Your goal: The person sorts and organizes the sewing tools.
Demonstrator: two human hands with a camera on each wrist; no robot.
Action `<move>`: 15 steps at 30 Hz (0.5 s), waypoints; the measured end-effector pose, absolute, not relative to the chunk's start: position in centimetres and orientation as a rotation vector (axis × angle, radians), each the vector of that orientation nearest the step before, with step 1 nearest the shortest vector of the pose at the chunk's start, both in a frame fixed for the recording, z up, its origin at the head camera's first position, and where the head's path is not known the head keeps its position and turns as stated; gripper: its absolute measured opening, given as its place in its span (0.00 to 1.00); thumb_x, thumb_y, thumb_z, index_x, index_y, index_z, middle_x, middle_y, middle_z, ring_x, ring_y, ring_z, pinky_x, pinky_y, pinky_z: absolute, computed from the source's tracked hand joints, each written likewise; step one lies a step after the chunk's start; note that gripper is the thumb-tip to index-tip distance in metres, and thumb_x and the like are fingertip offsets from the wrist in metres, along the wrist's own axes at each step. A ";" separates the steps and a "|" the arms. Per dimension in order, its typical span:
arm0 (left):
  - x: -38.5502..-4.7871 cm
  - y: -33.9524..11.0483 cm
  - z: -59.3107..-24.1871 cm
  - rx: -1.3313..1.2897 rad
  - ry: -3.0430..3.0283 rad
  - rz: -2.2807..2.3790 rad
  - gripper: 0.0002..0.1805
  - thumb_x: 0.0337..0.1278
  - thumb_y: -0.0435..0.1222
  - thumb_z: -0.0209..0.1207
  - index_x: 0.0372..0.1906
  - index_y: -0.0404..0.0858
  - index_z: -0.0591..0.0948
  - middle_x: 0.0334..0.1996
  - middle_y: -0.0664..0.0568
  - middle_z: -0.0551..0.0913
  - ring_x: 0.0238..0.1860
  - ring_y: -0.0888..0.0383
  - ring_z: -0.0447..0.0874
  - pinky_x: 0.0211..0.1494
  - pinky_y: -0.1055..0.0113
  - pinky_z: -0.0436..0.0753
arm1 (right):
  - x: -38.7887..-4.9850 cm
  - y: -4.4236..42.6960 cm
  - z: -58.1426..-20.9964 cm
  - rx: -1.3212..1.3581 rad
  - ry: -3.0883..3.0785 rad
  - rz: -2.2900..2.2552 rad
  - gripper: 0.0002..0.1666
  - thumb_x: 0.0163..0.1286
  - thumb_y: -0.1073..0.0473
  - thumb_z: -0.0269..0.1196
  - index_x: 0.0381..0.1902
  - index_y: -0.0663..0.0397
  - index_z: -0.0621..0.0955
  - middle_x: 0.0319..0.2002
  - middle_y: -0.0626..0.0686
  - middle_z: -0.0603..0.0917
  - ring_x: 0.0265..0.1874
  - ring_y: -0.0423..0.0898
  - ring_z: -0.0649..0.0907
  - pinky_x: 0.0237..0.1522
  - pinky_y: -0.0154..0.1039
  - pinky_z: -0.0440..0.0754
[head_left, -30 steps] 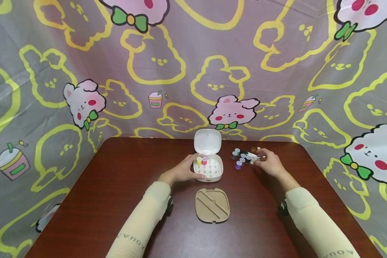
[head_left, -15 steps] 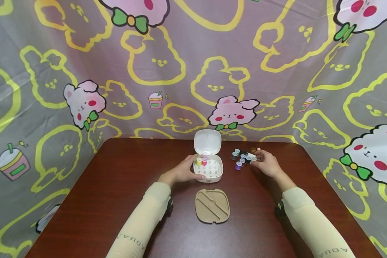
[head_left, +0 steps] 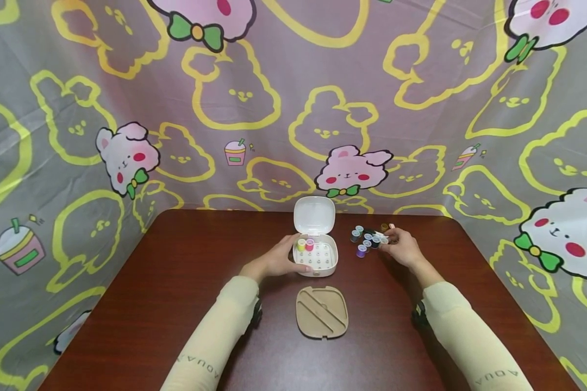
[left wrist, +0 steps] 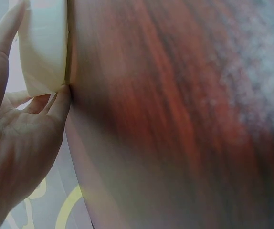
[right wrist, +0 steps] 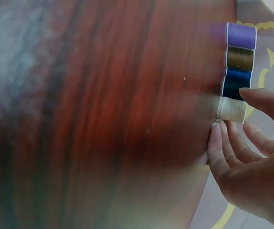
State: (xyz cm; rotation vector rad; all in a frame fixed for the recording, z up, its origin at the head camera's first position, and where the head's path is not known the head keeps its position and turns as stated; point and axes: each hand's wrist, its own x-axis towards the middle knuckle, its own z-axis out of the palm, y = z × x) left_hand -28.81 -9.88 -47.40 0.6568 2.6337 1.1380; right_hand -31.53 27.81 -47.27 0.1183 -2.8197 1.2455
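Observation:
My left hand holds the left side of a white box, its thumb along the front. The hinged lid stands raised. Inside, a yellow thread spool and a pink thread spool stand on pegs at the back left. In the left wrist view, fingertips touch the box wall. My right hand is at the right end of a row of spools. It pinches a cream thread spool, thumb tip against the dark blue spool. Brown and purple spools adjoin.
More spools, including a teal one, stand behind the row, around some small dark and white items. A brown spool sits farther back. A tan tray with diagonal ridges lies before the box. Printed cloth surrounds the table.
My right hand has moved slightly left and lower, closing in on the cream spool at the row's end. My left hand and the box have stayed in place.

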 end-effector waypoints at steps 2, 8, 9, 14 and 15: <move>-28.8 -9.9 -47.4 0.657 2.630 1.141 0.56 0.50 0.50 0.77 0.80 0.41 0.59 0.73 0.42 0.63 0.72 0.47 0.63 0.77 0.51 0.62 | -31.6 27.7 -47.3 0.114 -2.814 1.228 0.25 0.62 0.65 0.71 0.54 0.74 0.78 0.46 0.71 0.85 0.42 0.58 0.83 0.35 0.36 0.79; -28.9 -9.9 -47.4 0.668 2.635 1.131 0.56 0.50 0.50 0.77 0.80 0.41 0.59 0.74 0.41 0.62 0.73 0.48 0.63 0.77 0.52 0.61 | -31.5 27.5 -47.3 0.093 -2.820 1.173 0.21 0.60 0.64 0.72 0.48 0.71 0.81 0.41 0.66 0.86 0.42 0.59 0.83 0.40 0.41 0.76; -28.9 -9.9 -47.4 0.669 2.637 1.129 0.56 0.50 0.50 0.77 0.80 0.40 0.59 0.74 0.41 0.62 0.73 0.48 0.63 0.77 0.52 0.61 | -31.5 27.5 -47.3 0.082 -2.823 1.173 0.21 0.60 0.63 0.72 0.47 0.70 0.81 0.40 0.66 0.86 0.42 0.59 0.83 0.39 0.41 0.76; -28.9 -9.9 -47.4 0.662 2.636 1.122 0.57 0.51 0.51 0.76 0.80 0.40 0.58 0.74 0.41 0.62 0.72 0.48 0.63 0.77 0.52 0.62 | -31.3 27.5 -47.3 0.037 -2.846 1.197 0.19 0.62 0.63 0.72 0.46 0.70 0.82 0.39 0.63 0.85 0.40 0.56 0.81 0.37 0.39 0.76; -28.9 -9.9 -47.4 0.661 2.635 1.122 0.57 0.51 0.50 0.76 0.80 0.40 0.58 0.74 0.41 0.62 0.72 0.48 0.63 0.77 0.52 0.62 | -31.2 27.5 -47.3 0.025 -2.849 1.212 0.18 0.62 0.63 0.72 0.46 0.69 0.82 0.39 0.63 0.85 0.40 0.56 0.81 0.37 0.39 0.76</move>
